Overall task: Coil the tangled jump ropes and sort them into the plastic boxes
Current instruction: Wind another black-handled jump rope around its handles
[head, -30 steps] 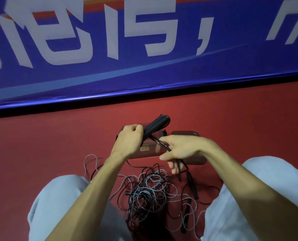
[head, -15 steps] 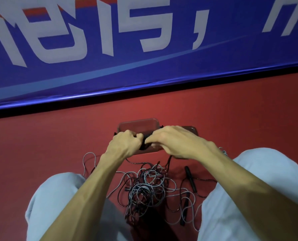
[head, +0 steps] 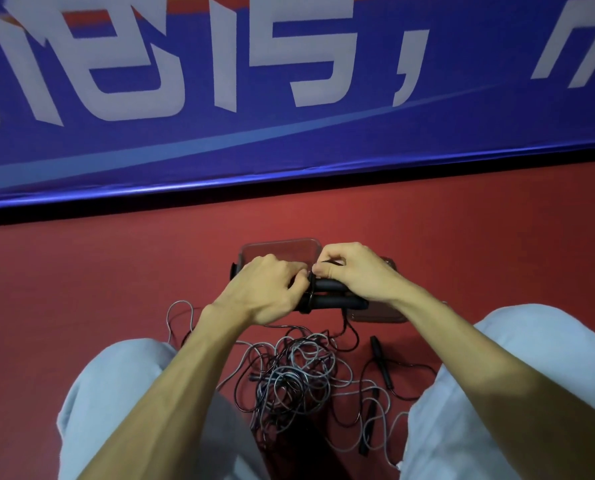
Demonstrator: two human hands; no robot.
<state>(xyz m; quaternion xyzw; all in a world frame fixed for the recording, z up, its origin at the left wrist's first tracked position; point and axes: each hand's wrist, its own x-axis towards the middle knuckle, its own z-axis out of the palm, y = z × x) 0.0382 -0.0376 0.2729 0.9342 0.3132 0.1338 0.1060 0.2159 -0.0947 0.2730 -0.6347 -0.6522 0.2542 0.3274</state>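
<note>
Jump ropes (head: 291,377) lie in 1 tangled heap of grey and black cord on the red floor (head: 98,289), between the person's knees and near the boxes, not yet inside either.

Findings, left to right:

- Left hand (head: 272,289): the fingers are curled round the left end of 2 black handles (head: 334,299). The handles lie side by side and level, held above the floor in front of the boxes.
- Clear plastic box (head: 278,241): it stands just beyond the left hand. The visible part of its interior looks empty; the rest is hidden.
- Right hand (head: 355,271): it is curled over the right part of the same handles, with thumb and forefinger pinched together where the 2 hands meet. What is pinched cannot be made out; possibly cord.
- Second box (head: 379,317): darker and partly covered by the right wrist. Its contents are not visible.
- Loose handle (head: 381,362): it lies on the floor right of the heap, with another handle (head: 369,424) nearer the person.

Assessment: the step in hand is bundling 1 rope, with its handles paired. A dark cord runs from the handles down to the heap, so this rope appears not fully freed. The next move calls for drawing that cord clear without tightening knots, winding it into a coil, then placing the bundle in a box. The sorting rule cannot be determined.
</note>
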